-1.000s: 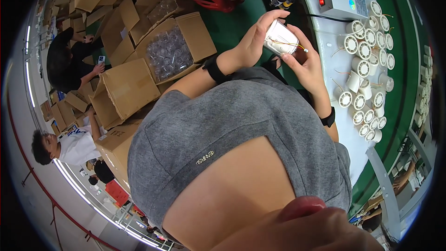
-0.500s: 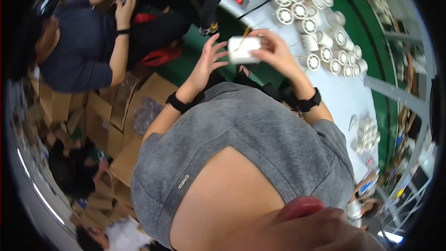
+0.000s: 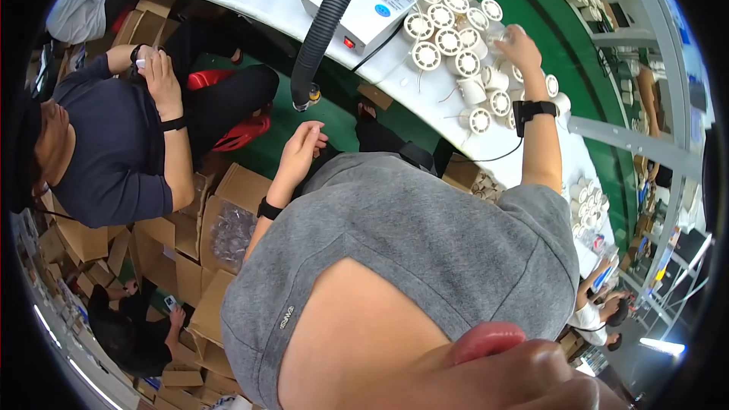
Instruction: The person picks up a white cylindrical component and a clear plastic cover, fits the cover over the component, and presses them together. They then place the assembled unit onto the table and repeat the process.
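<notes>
My right hand (image 3: 520,49) reaches over the white table (image 3: 395,99) at the right. Its fingers close about a clear plastic cup (image 3: 496,33), which the hand partly hides. Around it stand several white cylindrical housings with slotted round ends, such as this white housing (image 3: 427,55); thin wires come from some of them. My left hand (image 3: 304,149) hangs in front of my body, short of the table edge, its fingers loosely extended and nothing seen in them.
A black flexible hose (image 3: 319,26) curves down beside a grey-white box with a red switch (image 3: 357,15). A co-worker (image 3: 114,137) sits at the left, holding a small white thing. Cardboard boxes (image 3: 243,186) stand behind; one holds clear plastic pieces. A metal frame (image 3: 630,137) crosses at the right.
The white housing has left my right hand, which has moved right over the table to the clear cup. My left hand has lowered, its fingers less spread. The view has shifted.
</notes>
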### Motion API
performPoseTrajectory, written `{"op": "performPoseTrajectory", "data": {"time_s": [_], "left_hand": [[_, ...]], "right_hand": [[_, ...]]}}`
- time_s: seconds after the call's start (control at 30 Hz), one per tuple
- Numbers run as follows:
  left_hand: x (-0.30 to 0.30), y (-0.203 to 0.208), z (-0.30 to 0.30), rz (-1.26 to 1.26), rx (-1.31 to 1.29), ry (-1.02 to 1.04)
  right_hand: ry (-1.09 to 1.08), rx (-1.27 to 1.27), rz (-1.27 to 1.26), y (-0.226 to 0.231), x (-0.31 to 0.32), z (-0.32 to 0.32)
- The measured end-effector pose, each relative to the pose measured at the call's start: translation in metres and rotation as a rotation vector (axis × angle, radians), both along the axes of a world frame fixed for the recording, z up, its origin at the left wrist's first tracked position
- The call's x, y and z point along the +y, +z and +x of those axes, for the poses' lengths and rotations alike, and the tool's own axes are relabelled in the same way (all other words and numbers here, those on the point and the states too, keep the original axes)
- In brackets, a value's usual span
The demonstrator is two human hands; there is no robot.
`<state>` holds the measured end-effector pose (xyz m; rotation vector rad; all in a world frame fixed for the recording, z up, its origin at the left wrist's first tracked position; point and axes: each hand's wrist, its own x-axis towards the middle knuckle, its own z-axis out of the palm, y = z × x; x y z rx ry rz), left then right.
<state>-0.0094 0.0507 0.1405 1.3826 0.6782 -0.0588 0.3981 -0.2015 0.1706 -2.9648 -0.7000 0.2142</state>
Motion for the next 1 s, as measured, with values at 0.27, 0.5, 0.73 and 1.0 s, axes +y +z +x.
{"op": "performPoseTrajectory", "data": {"time_s": [0.27,0.5,0.73,1.0], "left_hand": [[0.001,-0.011,0.019,0.081,0.056,0.147],[-0.006,-0.019,0.013,0.115,0.143,0.239],[-0.027,-0.018,-0.013,0.084,0.212,0.377],[-0.02,-0.013,-0.027,0.133,0.168,0.341]], "right_hand": [[0.054,-0.096,-0.145,0.047,0.049,0.007],[0.658,-0.044,0.016,0.052,0.244,0.027],[0.55,0.042,-0.168,-0.023,0.329,0.064],[0.262,0.121,0.514,0.025,0.277,0.068]]}}
